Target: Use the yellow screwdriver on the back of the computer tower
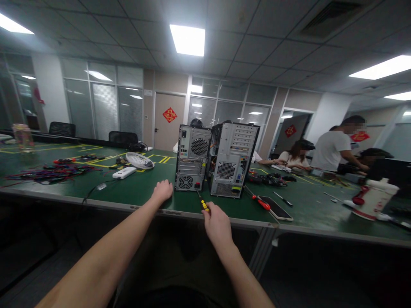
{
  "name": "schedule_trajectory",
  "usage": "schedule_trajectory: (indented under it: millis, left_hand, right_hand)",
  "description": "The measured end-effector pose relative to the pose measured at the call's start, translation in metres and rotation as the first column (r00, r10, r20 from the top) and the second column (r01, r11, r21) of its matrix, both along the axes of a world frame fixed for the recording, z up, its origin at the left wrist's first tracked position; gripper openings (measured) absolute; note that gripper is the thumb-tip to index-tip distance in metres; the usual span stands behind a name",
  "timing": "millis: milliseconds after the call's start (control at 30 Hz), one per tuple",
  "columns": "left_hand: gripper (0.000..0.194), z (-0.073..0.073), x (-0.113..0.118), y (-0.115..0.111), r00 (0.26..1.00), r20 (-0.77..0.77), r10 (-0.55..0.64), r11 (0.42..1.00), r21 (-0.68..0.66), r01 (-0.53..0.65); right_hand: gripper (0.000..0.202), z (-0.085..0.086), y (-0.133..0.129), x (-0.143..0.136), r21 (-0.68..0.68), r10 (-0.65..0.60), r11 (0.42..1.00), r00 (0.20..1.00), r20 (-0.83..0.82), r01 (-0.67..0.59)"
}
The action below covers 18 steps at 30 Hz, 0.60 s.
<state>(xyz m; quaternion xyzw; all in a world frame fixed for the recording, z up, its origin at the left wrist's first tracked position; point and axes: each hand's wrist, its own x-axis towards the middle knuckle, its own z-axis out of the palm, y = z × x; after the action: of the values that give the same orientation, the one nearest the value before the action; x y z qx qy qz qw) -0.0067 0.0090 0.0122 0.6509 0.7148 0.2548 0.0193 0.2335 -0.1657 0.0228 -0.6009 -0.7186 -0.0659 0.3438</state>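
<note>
Two computer towers stand side by side on the green table, backs facing me: a narrower one on the left and a larger one on the right. My right hand grips a yellow and black screwdriver, whose shaft points up at the lower right of the left tower. On the table just left of that tower rests my left hand, its fingers bent and partly hidden; what they hold, if anything, cannot be made out.
Right of the towers lie a red screwdriver and a phone. A white jug stands farther right. At left are a power strip, a white round basket and tangled cables. People work at the back right.
</note>
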Motion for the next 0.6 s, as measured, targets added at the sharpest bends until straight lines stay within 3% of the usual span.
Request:
schedule_trajectory:
  millis: [167,267,400,467,600]
  left_hand:
    - [0.054,0.013,-0.004,0.008,0.953,0.303,0.012,1.0,0.017,-0.018]
    - [0.059,0.018,0.005,0.008,0.898,0.429,-0.092,0.993,0.112,0.048]
    - [0.072,0.01,0.021,0.007,0.859,0.452,-0.242,0.964,0.215,0.158]
    - [0.075,0.004,0.024,0.008,0.867,0.443,-0.228,0.969,0.188,0.158]
    - [0.061,-0.003,0.022,0.012,0.866,0.45,-0.216,0.973,0.178,0.15]
  right_hand:
    - [0.021,0.003,-0.002,0.0,0.004,-0.013,1.0,1.0,0.019,0.013]
    - [0.019,0.003,-0.001,0.0,0.006,0.001,1.0,1.0,0.0,-0.001]
    - [0.013,0.0,0.002,0.001,-0.019,0.008,1.0,1.0,-0.029,-0.009]
    - [0.014,-0.001,0.003,0.001,-0.027,0.0,1.0,1.0,-0.028,-0.001]
    - [0.013,-0.001,0.002,0.001,0.005,0.032,0.999,0.999,-0.019,-0.032]
